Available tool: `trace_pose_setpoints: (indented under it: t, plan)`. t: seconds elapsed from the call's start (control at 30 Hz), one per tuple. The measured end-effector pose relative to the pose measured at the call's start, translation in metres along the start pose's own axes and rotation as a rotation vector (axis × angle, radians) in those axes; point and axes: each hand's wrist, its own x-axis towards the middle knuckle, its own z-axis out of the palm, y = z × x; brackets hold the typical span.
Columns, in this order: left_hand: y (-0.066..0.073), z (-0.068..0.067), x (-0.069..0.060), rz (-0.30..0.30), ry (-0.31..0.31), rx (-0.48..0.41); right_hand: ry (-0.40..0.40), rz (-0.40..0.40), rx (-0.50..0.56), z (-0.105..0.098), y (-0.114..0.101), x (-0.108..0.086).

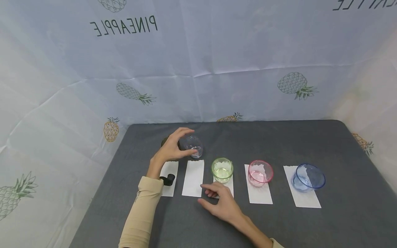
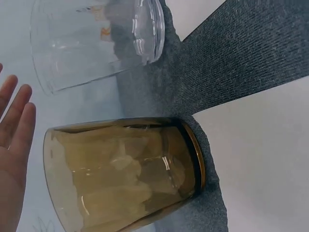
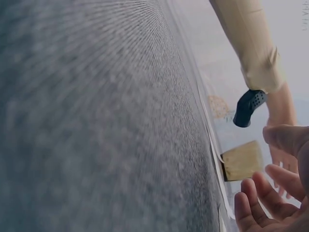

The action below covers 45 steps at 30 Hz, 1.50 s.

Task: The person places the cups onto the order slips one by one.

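Near the back left of the table, my left hand [image 1: 172,147] is extended with thumb and fingers spread beside a clear glass [image 1: 193,139]; I see no grip on it. Partly hidden behind that hand is an amber glass [image 1: 164,140], which the left wrist view shows up close as a brown-tinted tumbler [image 2: 120,179] next to the clear one [image 2: 91,48]. My right hand [image 1: 222,204] hovers in front of a green glass [image 1: 222,170], fingers loosely bent and holding nothing. The right wrist view also shows the right hand [image 3: 285,198] with nothing in its fingers.
White paper strips lie in a row on the dark grey table [image 1: 242,227]; one strip [image 1: 193,179] is bare. A pink glass [image 1: 260,174] and a blue glass [image 1: 307,177] stand on strips to the right. A pineapple-print curtain [image 1: 198,51] hangs behind.
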Motion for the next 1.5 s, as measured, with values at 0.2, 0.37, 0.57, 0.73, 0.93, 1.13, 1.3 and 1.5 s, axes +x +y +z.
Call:
trace_pose_setpoints:
  t: [0.2, 0.37, 0.57, 0.73, 0.93, 1.13, 1.3, 1.5]
  plan:
    - [-0.004, -0.001, 0.004, -0.039, -0.032, 0.013, -0.005, 0.021, -0.005, 0.006, 0.001, 0.004]
    - [-0.008, -0.001, 0.009, -0.059, -0.063, 0.035, -0.026, 0.070, 0.006, 0.010, 0.000, 0.007]
    - [-0.014, -0.001, 0.012, -0.098, -0.105, 0.053, -0.053, 0.136, -0.008, 0.013, 0.002, 0.008]
    - [-0.016, 0.001, 0.012, -0.138, -0.127, 0.037, -0.042, 0.154, -0.024, 0.016, 0.004, 0.009]
    - [-0.020, 0.004, 0.011, -0.139, -0.116, 0.026, -0.007, 0.168, -0.062, 0.021, 0.005, 0.007]
    - [-0.021, 0.007, 0.012, -0.144, -0.119, 0.035, 0.028, 0.180, -0.087, 0.024, 0.006, 0.006]
    - [-0.023, 0.008, 0.012, -0.175, -0.133, 0.045, 0.034, 0.190, -0.108, 0.026, 0.006, 0.007]
    - [-0.022, 0.007, 0.013, -0.193, -0.154, 0.053, 0.024, 0.203, -0.118, 0.027, 0.004, 0.008]
